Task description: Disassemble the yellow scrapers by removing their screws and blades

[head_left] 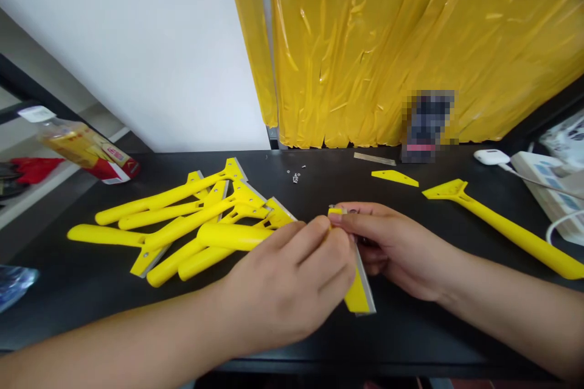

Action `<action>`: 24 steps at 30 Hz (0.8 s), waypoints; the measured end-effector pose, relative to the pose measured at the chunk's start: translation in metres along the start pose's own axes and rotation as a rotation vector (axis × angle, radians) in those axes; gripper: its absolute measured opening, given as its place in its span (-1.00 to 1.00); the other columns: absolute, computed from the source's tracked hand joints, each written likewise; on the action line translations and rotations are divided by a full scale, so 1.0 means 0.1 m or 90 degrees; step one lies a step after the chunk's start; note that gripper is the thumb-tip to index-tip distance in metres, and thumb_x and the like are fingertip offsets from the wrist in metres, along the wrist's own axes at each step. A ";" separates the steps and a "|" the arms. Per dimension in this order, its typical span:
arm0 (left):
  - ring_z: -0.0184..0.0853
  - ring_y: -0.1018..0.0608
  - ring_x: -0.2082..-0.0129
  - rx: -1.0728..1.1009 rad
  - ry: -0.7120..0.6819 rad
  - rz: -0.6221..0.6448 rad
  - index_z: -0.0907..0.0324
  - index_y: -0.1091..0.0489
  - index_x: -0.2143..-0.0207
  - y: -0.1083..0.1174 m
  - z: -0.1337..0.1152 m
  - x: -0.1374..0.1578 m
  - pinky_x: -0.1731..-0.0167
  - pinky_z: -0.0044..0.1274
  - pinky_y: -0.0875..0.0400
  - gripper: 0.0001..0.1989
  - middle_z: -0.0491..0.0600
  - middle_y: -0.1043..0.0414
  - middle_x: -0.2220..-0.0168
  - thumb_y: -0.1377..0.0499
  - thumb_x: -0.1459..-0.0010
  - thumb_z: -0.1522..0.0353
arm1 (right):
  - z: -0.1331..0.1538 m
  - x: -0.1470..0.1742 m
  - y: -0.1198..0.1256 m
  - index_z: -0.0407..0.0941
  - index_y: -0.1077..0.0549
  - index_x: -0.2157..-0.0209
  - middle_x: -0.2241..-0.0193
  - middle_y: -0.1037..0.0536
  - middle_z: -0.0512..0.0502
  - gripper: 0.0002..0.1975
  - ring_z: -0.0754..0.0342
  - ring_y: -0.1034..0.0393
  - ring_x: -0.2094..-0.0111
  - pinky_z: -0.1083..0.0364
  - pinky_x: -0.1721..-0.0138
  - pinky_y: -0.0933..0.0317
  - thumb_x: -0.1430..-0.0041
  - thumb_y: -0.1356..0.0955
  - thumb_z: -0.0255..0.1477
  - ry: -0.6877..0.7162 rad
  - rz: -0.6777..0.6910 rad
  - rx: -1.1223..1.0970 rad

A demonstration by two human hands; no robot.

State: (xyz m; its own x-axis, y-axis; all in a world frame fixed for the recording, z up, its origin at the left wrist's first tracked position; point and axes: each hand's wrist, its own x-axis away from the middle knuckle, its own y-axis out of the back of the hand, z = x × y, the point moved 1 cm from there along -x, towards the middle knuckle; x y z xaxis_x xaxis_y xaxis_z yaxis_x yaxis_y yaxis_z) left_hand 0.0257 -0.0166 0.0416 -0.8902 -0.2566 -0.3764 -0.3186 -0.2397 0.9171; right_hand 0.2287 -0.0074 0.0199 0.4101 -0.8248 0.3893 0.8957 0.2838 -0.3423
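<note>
My left hand [296, 279] is wrapped over the head of a yellow scraper [358, 298], and much of that head is hidden under the fingers. A silver blade edge runs down its right side. A thick yellow handle comes out to the left behind my left hand and seems to belong to the same scraper. With thumb and fingers, my right hand [392, 237] pinches the upper end of the scraper head. Whether a small part is also between those fingers is too hidden to tell. Close by on the left lies a pile of yellow scrapers [182, 197] with blades fitted.
Small screws and nuts [295, 178] lie on the black table [319, 340]. Farther right are a blade strip [374, 158], a yellow cover plate [395, 178], a bladeless scraper handle [511, 222], a blurred-out box [427, 126] and a power strip [547, 188]. A drink bottle [91, 149] leans left.
</note>
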 end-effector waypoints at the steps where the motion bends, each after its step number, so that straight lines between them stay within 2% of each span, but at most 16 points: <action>1: 0.14 -0.60 -0.20 0.034 0.059 -0.011 0.36 -0.39 -0.27 0.03 -0.01 0.01 -0.13 -0.16 -0.58 -0.56 0.32 -0.59 -0.13 -0.04 -0.40 0.57 | 0.02 -0.02 0.03 -0.06 -0.24 0.40 0.58 -0.09 0.22 -0.50 0.26 0.20 0.59 0.17 0.59 0.27 -0.21 -0.52 -0.04 0.010 0.003 0.018; 3: 0.17 -0.54 -0.29 0.146 0.245 -0.012 0.31 -0.23 -0.40 0.09 0.02 0.03 -0.19 -0.09 -0.53 -0.46 0.38 -0.45 -0.30 -0.14 -0.41 0.48 | 0.08 -0.05 0.10 -0.08 -0.31 0.39 0.58 -0.12 0.22 -0.54 0.26 0.16 0.59 0.16 0.58 0.27 -0.20 -0.53 -0.06 0.025 0.023 0.069; 4: 0.18 -0.56 -0.27 0.241 0.350 0.000 0.26 -0.18 -0.43 0.12 0.06 0.04 -0.15 -0.08 -0.57 -0.38 0.39 -0.42 -0.32 -0.23 -0.39 0.35 | 0.12 -0.06 0.13 -0.09 -0.35 0.39 0.58 -0.15 0.21 -0.56 0.26 0.13 0.59 0.16 0.58 0.26 -0.19 -0.55 -0.09 0.029 0.043 0.101; 5: 0.13 -0.62 -0.19 0.379 0.448 0.061 0.17 -0.18 -0.43 0.12 0.11 0.03 -0.08 -0.13 -0.62 -0.30 0.32 -0.48 -0.27 -0.31 -0.36 0.21 | 0.17 -0.07 0.15 -0.10 -0.40 0.40 0.58 -0.19 0.20 -0.59 0.25 0.09 0.58 0.15 0.58 0.23 -0.17 -0.57 -0.13 0.031 0.069 0.135; 6: 0.04 -0.69 -0.07 0.536 0.525 0.121 0.08 -0.28 -0.36 0.12 0.16 0.02 0.05 -0.22 -0.67 -0.35 0.21 -0.59 -0.14 -0.35 -0.33 0.12 | 0.21 -0.07 0.16 -0.12 -0.45 0.40 0.57 -0.24 0.18 -0.62 0.25 0.03 0.57 0.15 0.56 0.19 -0.16 -0.59 -0.18 0.033 0.097 0.167; 7: -0.03 -0.72 0.00 0.718 0.579 0.198 0.05 -0.40 -0.24 0.10 0.19 -0.01 0.15 -0.31 -0.68 -0.48 0.14 -0.63 -0.05 -0.35 -0.32 0.09 | 0.26 -0.07 0.16 -0.14 -0.48 0.41 0.55 -0.29 0.15 -0.64 0.24 -0.03 0.54 0.16 0.53 0.13 -0.15 -0.60 -0.21 0.036 0.125 0.194; 9: -0.14 -0.73 0.12 1.074 0.590 0.308 0.15 -0.52 0.07 0.02 0.22 -0.06 0.31 -0.49 -0.63 -0.71 0.10 -0.66 0.13 -0.37 -0.30 0.16 | 0.33 -0.07 0.13 -0.16 -0.50 0.41 0.50 -0.34 0.13 -0.67 0.22 -0.11 0.46 0.17 0.45 0.03 -0.16 -0.60 -0.25 0.053 0.167 0.248; 10: -0.25 -0.70 0.31 1.193 0.589 0.328 0.18 -0.53 0.17 -0.03 0.21 -0.08 0.45 -0.60 -0.52 -0.77 0.07 -0.65 0.27 -0.35 -0.30 0.20 | 0.36 -0.06 0.10 -0.15 -0.50 0.41 0.48 -0.35 0.12 -0.67 0.21 -0.12 0.43 0.17 0.42 0.00 -0.18 -0.59 -0.24 0.062 0.182 0.276; 12: -0.49 -0.44 0.64 1.324 0.645 0.331 0.19 -0.51 0.23 -0.14 0.16 -0.08 0.63 -0.70 -0.25 -0.79 -0.02 -0.59 0.48 -0.34 -0.31 0.22 | 0.36 -0.06 0.04 -0.14 -0.49 0.39 0.47 -0.35 0.12 -0.65 0.19 -0.15 0.41 0.16 0.39 -0.03 -0.27 -0.53 -0.16 0.070 0.198 0.335; 15: -0.51 -0.32 0.72 1.382 0.720 0.259 0.16 -0.47 0.25 -0.27 0.07 0.00 0.67 -0.69 -0.14 -0.78 -0.08 -0.51 0.60 -0.37 -0.27 0.23 | 0.31 -0.10 -0.02 -0.12 -0.53 0.33 0.44 -0.43 0.08 -0.61 0.17 -0.23 0.42 0.16 0.39 -0.14 -0.35 -0.43 -0.06 0.059 0.187 0.401; 17: -0.51 -0.29 0.73 1.369 0.750 0.203 0.17 -0.47 0.24 -0.30 0.07 0.07 0.68 -0.68 -0.11 -0.78 -0.09 -0.47 0.62 -0.36 -0.29 0.21 | 0.28 -0.18 -0.02 -0.11 -0.56 0.26 0.40 -0.50 0.04 -0.61 0.14 -0.30 0.41 0.15 0.38 -0.22 -0.40 -0.37 -0.06 0.070 0.134 0.443; 21: -0.53 -0.27 0.72 1.315 0.793 0.133 0.22 -0.50 0.23 -0.31 0.19 0.19 0.68 -0.68 -0.09 -0.74 -0.08 -0.44 0.63 -0.32 -0.34 0.19 | 0.32 -0.49 0.15 -0.05 -0.58 0.10 0.24 -0.62 -0.03 -0.72 0.05 -0.46 0.27 0.07 0.21 -0.34 -0.48 -0.27 -0.26 0.181 -0.097 0.587; 24: -0.52 -0.29 0.70 1.268 0.835 0.083 0.21 -0.45 0.22 -0.35 0.27 0.27 0.66 -0.68 -0.09 -0.74 -0.08 -0.45 0.62 -0.30 -0.36 0.18 | 0.32 -0.79 0.30 -0.03 -0.58 -0.08 0.05 -0.67 -0.11 -0.66 -0.04 -0.54 0.10 -0.02 0.01 -0.36 -0.46 -0.23 -0.42 0.266 -0.219 0.738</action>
State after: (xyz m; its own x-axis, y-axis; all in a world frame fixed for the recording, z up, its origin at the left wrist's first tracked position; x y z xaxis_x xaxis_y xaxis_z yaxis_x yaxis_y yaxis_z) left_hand 0.0046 0.0102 0.0025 -0.5886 -0.5986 0.5434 -0.8084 0.4385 -0.3926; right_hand 0.2284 0.0817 0.0066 0.2327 -0.9707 -0.0596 0.6561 0.1114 0.7464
